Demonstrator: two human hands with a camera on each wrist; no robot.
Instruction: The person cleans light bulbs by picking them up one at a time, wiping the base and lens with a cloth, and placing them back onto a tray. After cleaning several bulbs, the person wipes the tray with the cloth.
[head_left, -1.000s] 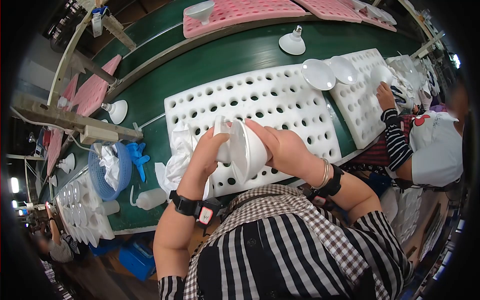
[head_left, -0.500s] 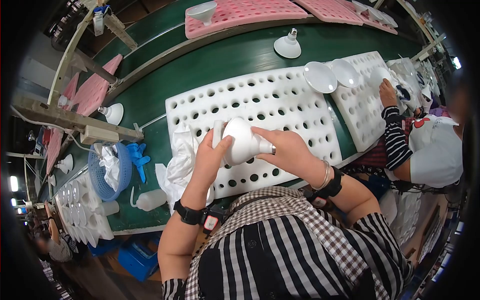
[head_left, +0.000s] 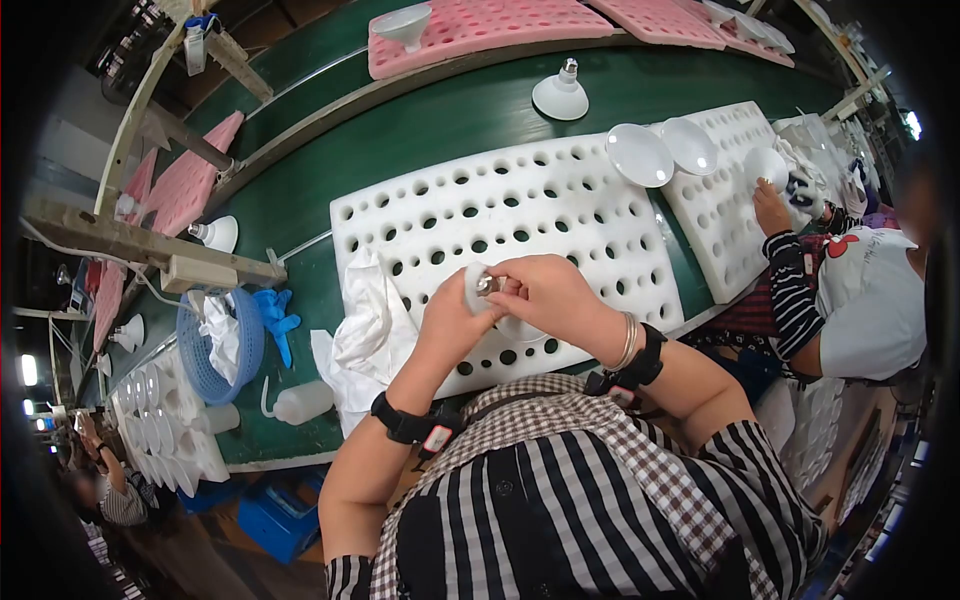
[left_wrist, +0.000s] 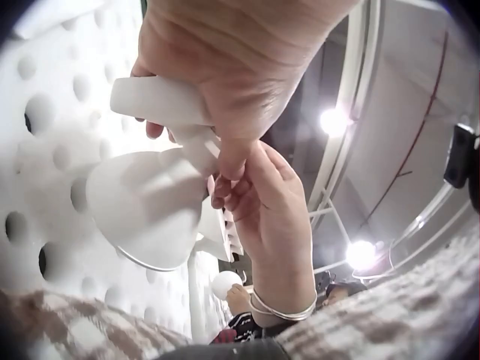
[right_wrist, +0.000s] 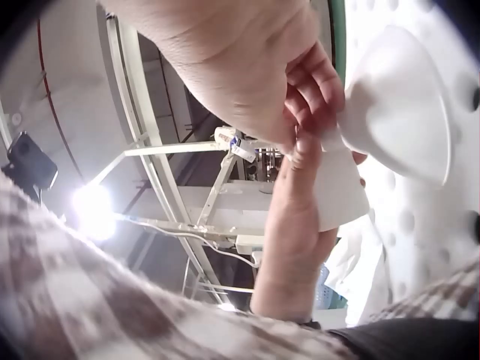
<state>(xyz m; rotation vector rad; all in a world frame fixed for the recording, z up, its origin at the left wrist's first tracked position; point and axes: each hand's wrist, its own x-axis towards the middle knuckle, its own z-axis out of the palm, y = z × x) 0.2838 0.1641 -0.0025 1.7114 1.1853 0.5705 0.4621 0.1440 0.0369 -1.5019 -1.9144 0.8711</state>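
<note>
A white reflector bulb (left_wrist: pixel 142 202) is held over the foam board, its wide face turned down in the left wrist view. My left hand (head_left: pixel 455 315) has its fingers curled round a thick white roll-like piece (left_wrist: pixel 157 99), which lies beside the bulb's neck; what kind it is I cannot tell. The left thumb reaches the neck as well. My right hand (head_left: pixel 560 300) pinches at the bulb's metal screw base (head_left: pixel 489 285), its fingertips meeting the left thumb. Under both hands lies the white foam board (head_left: pixel 600 190) with rows of holes.
White cloth (head_left: pixel 370 320), a squeeze bottle (head_left: pixel 302 400), a blue basket (head_left: pixel 247 335) and a blue glove (head_left: pixel 277 320) sit at left. Two bulbs (head_left: pixel 640 155) overlap the board's far right corner. Another person's hand (head_left: pixel 770 207) works at right. A bulb (head_left: pixel 561 93) stands on the green belt (head_left: pixel 450 125).
The bulb has turned from sideways to face down, its base now up between my hands. My right fingers have moved in to the base. Bulbs on the belt have shifted left.
</note>
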